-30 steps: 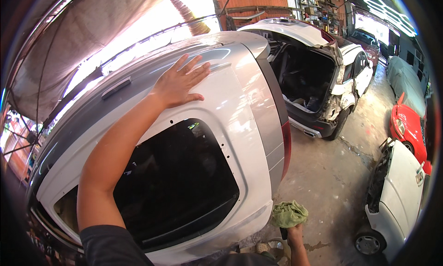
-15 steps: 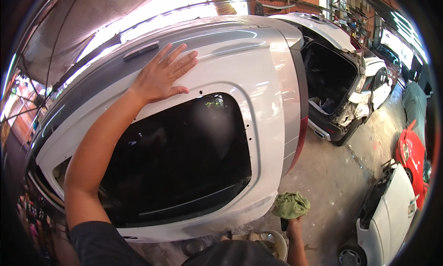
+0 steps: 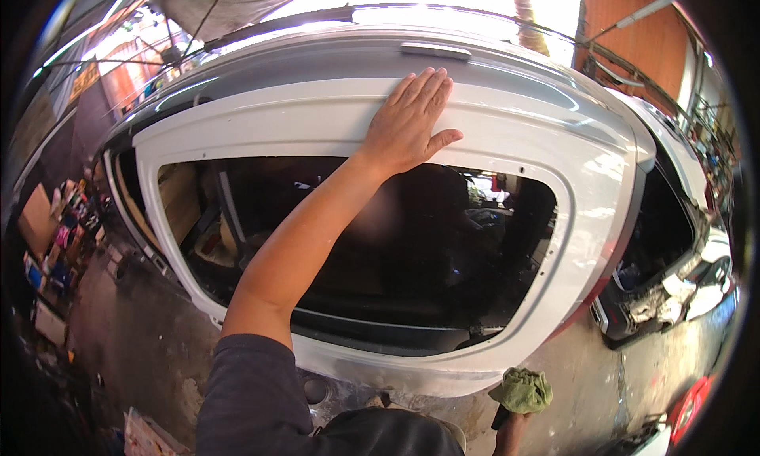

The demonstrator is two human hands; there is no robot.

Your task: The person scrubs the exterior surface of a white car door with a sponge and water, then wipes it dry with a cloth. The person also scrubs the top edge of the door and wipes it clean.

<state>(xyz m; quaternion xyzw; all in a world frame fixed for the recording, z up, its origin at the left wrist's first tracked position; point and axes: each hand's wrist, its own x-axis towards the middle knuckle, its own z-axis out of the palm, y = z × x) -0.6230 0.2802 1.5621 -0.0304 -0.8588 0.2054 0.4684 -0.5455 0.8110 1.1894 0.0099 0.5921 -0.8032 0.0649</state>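
My left hand lies flat on the white body panel of a car, just above its large side window opening. The fingers are stretched out close together, with the thumb pointing right. A long grey block rests on the silver-grey roof just beyond my fingertips. Low at the right, my right hand grips a crumpled green cloth. Below the cloth, a dark piece also shows at that hand; its kind is unclear. Much of the right hand is hidden under the cloth.
Another white car with an opened, stripped rear stands at the right. Part of a red car shows at the lower right. Cluttered items lie along the left side. Small holes dot the window frame's edge.
The view has swung left, so the car appears farther right. My left hand has slid leftward along the panel, its fingers now closer together. My right hand still holds the cloth.
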